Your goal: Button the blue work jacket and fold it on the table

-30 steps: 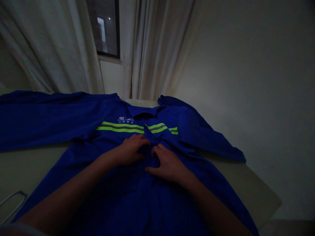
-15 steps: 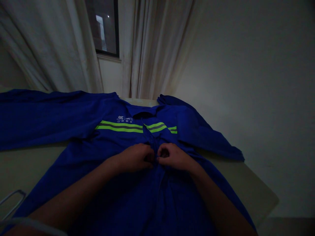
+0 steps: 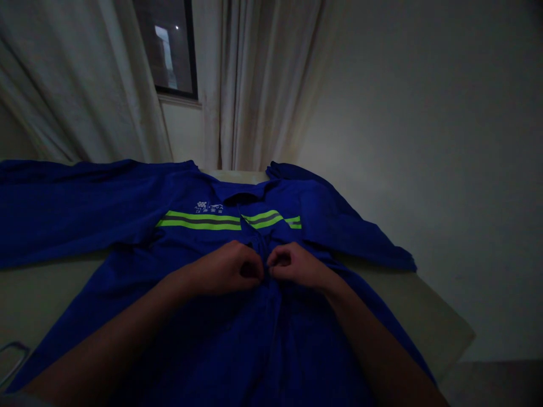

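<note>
A blue work jacket (image 3: 199,243) with yellow-green reflective stripes (image 3: 199,220) across the chest lies spread flat on a pale table (image 3: 441,328), collar toward the far edge. My left hand (image 3: 231,268) and my right hand (image 3: 294,264) meet at the jacket's front opening just below the stripes. Both hands are closed in a pinch on the fabric edges of the placket, fingertips almost touching. What sits between the fingertips is too dark to make out. The sleeves stretch out to the left and right.
Pale curtains (image 3: 258,85) hang behind the table, with a dark window (image 3: 167,48) between them. A plain wall stands to the right. A thin metal wire shape (image 3: 12,362) lies at the table's near left edge. The table's right corner is close by.
My right hand has lifted from lying flat on the jacket and closed into a pinch beside my left hand. Both hands now grip the front opening. The view shifted slightly to the right.
</note>
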### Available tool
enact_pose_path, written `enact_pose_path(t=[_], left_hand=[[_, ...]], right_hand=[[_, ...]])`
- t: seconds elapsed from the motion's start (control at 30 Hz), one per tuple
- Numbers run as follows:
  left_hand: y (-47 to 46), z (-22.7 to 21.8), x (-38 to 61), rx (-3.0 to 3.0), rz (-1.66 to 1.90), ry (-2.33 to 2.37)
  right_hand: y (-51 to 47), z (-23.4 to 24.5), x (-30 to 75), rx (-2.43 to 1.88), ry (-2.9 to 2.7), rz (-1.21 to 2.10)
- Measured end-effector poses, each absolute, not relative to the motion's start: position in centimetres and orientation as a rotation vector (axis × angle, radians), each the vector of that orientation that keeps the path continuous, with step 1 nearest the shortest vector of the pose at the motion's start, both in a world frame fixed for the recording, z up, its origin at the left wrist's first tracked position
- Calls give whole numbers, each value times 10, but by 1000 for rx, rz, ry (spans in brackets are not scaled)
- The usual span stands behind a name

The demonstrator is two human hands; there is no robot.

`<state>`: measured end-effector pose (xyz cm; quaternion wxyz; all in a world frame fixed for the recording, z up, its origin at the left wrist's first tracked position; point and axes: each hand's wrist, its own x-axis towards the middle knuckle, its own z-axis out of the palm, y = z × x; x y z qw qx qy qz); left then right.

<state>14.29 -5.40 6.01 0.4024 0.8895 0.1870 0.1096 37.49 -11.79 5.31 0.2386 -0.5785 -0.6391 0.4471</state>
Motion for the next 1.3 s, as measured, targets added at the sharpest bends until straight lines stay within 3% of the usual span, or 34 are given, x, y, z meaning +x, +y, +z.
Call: enact_pose_path(t=[0.13,0.37,1.1,1.3], left_hand=[[-59,62,147,2324,274,478],[-62,68,146,2311,283,491],[-65,73,148,2276,322,614],[-65,68,147,2277,280,591]], right_hand=[[-120,57,378,-1622,-1734,1256],[-122,62,378,-1307,-1549,1579],[-120,54,382,-1168,-1518,1677],[-117,47,380,-1217,-1624,1559]])
